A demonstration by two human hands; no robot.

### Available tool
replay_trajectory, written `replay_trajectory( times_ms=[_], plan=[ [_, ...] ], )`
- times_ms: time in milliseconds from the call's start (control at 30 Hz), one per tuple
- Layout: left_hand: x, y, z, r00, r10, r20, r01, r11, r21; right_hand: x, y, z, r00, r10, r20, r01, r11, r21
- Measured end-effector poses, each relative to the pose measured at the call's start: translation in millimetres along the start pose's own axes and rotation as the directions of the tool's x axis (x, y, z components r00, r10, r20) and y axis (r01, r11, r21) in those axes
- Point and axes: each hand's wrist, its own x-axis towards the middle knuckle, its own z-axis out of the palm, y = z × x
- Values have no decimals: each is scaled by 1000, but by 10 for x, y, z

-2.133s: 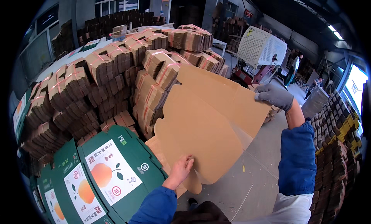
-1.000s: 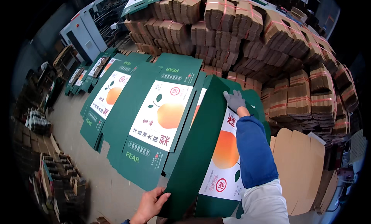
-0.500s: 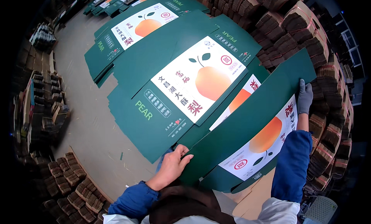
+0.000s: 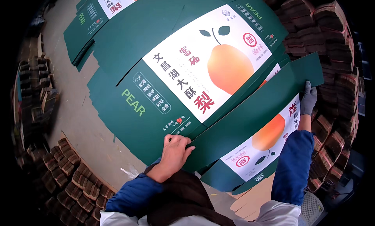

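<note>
Right in front of the worker's body is a green printed carton blank (image 4: 244, 122), tilted, its long plain flap overlapping the view of another green carton blank (image 4: 175, 58) lying flat just beyond. The bare left hand (image 4: 175, 152) pinches the flap's near-left corner; the gloved right hand (image 4: 308, 100) holds the far-right end, fingers closed over the edge. The step looks to me like steadying and squaring the sheet; any next move would call for an even grip at both ends, lest it bow. Each blank has a white panel with an orange fruit, black and red characters and a round red stamp; light-green capitals mark the flat one's ends. Brown cardboard bundles rise at right (image 4: 328, 136), with more brown bundles (image 4: 78, 179) at lower left.
</note>
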Motion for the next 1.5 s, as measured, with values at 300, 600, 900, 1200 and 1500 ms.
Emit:
replay_trajectory(
  times_ms=[300, 600, 900, 1200, 1500],
  plan=[
    [230, 245, 78, 997, -49, -56, 40, 987, -157, 351, 37, 245, 999, 46, -18, -47, 998, -42],
    [259, 199, 144, 1000, 3, 20, -3, 1000, -18, 558, 150, 679, 998, 41, 49, -33, 987, -160],
    [274, 131, 157, 999, -5, 38, 7, 998, -56, 576, 182, 806, 995, 21, 93, -8, 990, -139],
    [284, 140, 100, 991, -42, 125, 55, 993, -104, 600, 190, 871, 994, 25, 108, -12, 993, -114],
    [343, 261, 54, 991, -78, 109, 81, 997, -18, 564, 143, 892, 995, 25, 100, -10, 988, -153]
  ],
)
